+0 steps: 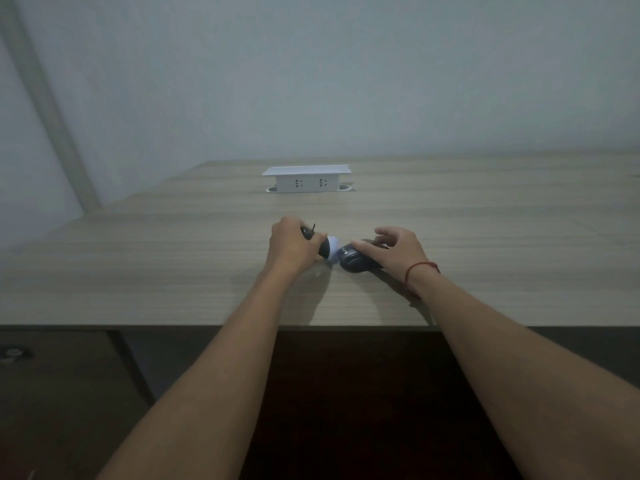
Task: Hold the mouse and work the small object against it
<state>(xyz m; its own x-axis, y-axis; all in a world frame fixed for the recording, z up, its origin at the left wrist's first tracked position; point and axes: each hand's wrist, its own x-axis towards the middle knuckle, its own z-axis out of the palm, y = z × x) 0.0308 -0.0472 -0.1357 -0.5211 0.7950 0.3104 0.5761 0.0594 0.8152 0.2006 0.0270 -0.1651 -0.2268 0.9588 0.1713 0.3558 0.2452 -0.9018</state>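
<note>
- Left hand (289, 249) is curled around a small dark object (317, 242), held just above the desk (173, 271). Can't tell what it is; a thin black stub sticks up past the knuckles.
- A pale rounded bit (333, 249) shows between that object and the mouse. Too blurred to identify.
- Right hand (398, 251) lies over the black mouse (355, 260), fingers loosely bent and touching its far end, thumb side near the desk. Looks like a steadying hold, not a firm pinch.
- Mouse sits on the desk near the front edge, centre, just right of the left hand's object, nearly touching.
- Red string bracelet (420, 268) on the right wrist.
- White pop-up socket box (306, 180) is well behind both hands, apart from them.
- Judgement: the two parts are being brought together or separated. To do it cleanly, keep the mouse pinned flat with the right hand, move only the left, align before pushing and use no twisting force.
- Risk: the mouse skids on the smooth top if the right hand's hold stays this light.
</note>
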